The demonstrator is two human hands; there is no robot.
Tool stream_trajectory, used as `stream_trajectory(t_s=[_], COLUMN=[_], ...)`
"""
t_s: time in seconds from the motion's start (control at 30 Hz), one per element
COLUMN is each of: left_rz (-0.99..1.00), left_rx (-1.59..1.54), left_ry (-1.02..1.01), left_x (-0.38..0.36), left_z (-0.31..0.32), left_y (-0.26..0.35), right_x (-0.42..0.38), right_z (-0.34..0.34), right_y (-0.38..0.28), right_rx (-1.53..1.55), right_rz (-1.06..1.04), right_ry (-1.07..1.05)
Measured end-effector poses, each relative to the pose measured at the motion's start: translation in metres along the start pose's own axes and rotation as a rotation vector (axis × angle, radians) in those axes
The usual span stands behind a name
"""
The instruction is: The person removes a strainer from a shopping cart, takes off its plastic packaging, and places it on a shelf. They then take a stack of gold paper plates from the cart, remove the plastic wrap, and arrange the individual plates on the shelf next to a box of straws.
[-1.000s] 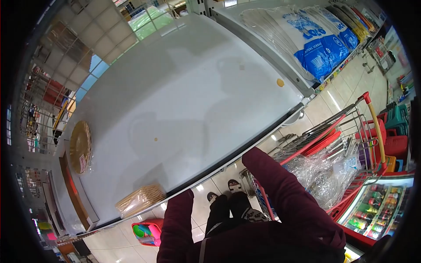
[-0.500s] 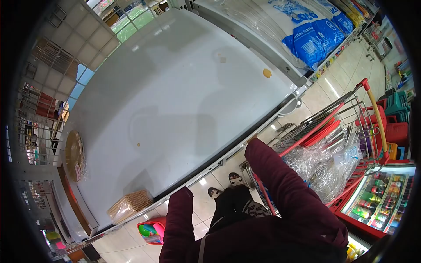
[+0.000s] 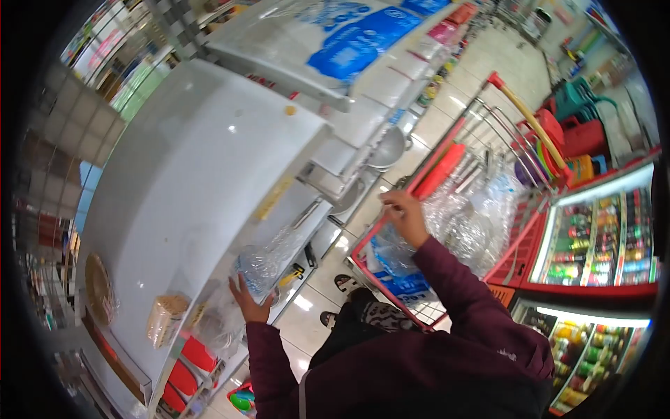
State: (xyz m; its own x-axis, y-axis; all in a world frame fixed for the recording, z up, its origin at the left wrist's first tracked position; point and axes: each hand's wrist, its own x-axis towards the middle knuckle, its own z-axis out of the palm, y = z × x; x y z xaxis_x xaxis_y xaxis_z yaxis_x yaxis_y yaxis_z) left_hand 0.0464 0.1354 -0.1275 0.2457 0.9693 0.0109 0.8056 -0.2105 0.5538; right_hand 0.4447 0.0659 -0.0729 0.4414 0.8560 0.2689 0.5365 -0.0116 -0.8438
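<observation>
My left hand reaches to the lower shelf with its fingers spread. It is beside a clear plastic-wrapped item, and I see nothing held in it. Over the near rim of the shopping cart is my right hand, fingers loosely bent and apart, with nothing visible in them. Inside the cart lie clear plastic-wrapped goods, a red item and a blue-and-white bag.
A white shelf top carries a wrapped stack of tan pieces and a round tray. Blue-and-white bags lie beyond it. Drink coolers stand at right. A basin sits by the shelf.
My view has tilted and shifted, bringing the lower shelf into sight. Both hands, hidden before with only the sleeves showing, are now visible: left at the shelf, right over the cart rim.
</observation>
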Motion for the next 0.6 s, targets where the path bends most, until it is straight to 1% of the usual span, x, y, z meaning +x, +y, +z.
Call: stream_trajectory(t_s=[0.03,0.07,0.1,0.13,0.2,0.23,0.3,0.33,0.4,0.43,0.5,0.53,0.57,0.6], left_rz=[0.016,0.029,0.074,0.094,0.093,0.094,0.084,0.061,0.062,0.065,0.065,0.064,0.062,0.115], left_rx=[-0.085,-0.169,-0.144,-0.151,-0.174,-0.167,-0.207,-0.25,-0.264,-0.285,-0.307,-0.329,-0.327,-0.327], left_ry=[0.005,0.007,0.007,-0.009,-0.068,-0.075,-0.103,-0.127,-0.146,-0.168,-0.153,-0.151,-0.142,-0.117], left_x=[-0.01,-0.022,-0.032,-0.041,-0.055,-0.061,-0.066,-0.068,-0.066,-0.063,-0.055,-0.053,-0.05,-0.048], left_z=[0.001,0.001,-0.004,-0.005,-0.012,-0.015,-0.018,-0.021,-0.024,-0.026,-0.031,-0.035,-0.037,-0.041], left_y=[-0.006,-0.011,-0.006,-0.005,-0.004,-0.001,0.007,0.011,0.022,0.029,0.046,0.051,0.053,0.055], right_x=[-0.01,-0.02,-0.031,-0.044,-0.055,-0.057,-0.056,-0.05,-0.033,-0.029,-0.02,-0.016,-0.013,-0.009], right_z=[-0.031,-0.06,-0.09,-0.115,-0.155,-0.16,-0.16,-0.152,-0.136,-0.133,-0.125,-0.125,-0.128,-0.132], right_y=[0.006,-0.001,0.001,0.016,0.0,0.002,0.012,0.018,0.031,0.041,0.057,0.062,0.067,0.07], right_rx=[-0.079,-0.081,-0.165,-0.215,-0.505,-0.506,-0.674,-0.758,-0.882,-0.878,-1.297,-1.293,-1.291,-1.288], right_rz=[-0.051,0.085,0.165,0.177,0.359,0.366,0.035,0.015,-0.254,-0.262,-0.228,-0.236,-0.263,-0.291], right_ry=[0.115,0.215,0.256,0.298,0.234,0.249,0.177,0.071,-0.027,-0.024,-0.321,-0.317,-0.427,-0.538])
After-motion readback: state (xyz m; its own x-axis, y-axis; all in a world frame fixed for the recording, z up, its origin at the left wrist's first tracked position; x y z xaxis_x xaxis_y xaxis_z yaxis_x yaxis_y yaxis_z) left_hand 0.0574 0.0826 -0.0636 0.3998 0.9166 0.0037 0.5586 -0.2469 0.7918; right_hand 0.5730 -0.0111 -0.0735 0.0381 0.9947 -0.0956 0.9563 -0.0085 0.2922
